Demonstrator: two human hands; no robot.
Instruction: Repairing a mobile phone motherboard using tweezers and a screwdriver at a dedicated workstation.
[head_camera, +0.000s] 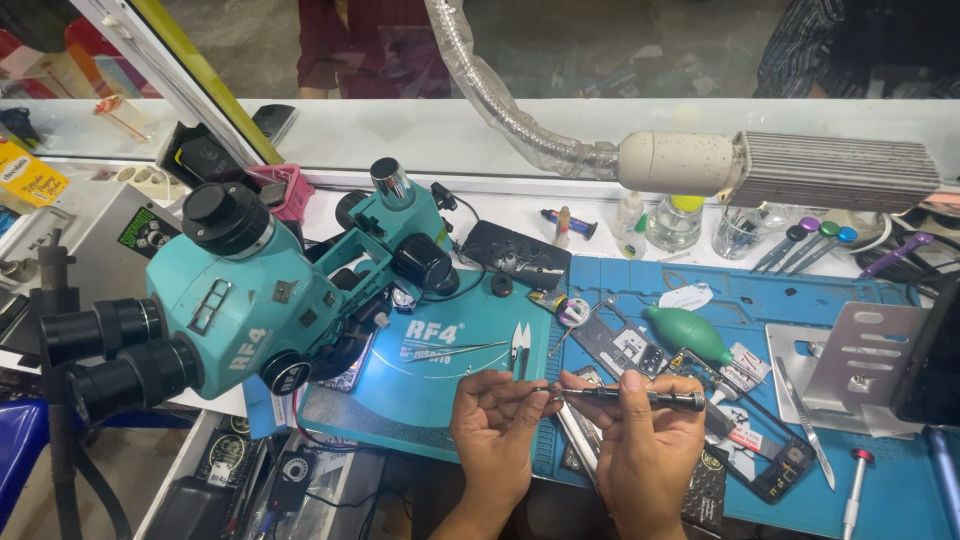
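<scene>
My right hand (648, 440) grips a slim dark precision screwdriver (640, 397) held level, its tip pointing left. My left hand (497, 420) is cupped palm up with its fingertips pinched at the screwdriver's tip (548, 391); whatever small part sits there is too small to see. Both hands hover over the front edge of a teal work mat (430, 390). A stripped phone frame (745, 440) with boards lies just right of my right hand. Tweezers (520, 345) rest on the mat above my left hand.
A teal stereo microscope (250, 295) fills the left. A blue silicone mat (790, 300) holds a green air blower (690, 333), a grey metal stand (850, 365), loose tools and a dark phone (515, 255). A lamp on a flexible arm (800, 170) hangs overhead. People stand beyond the glass counter.
</scene>
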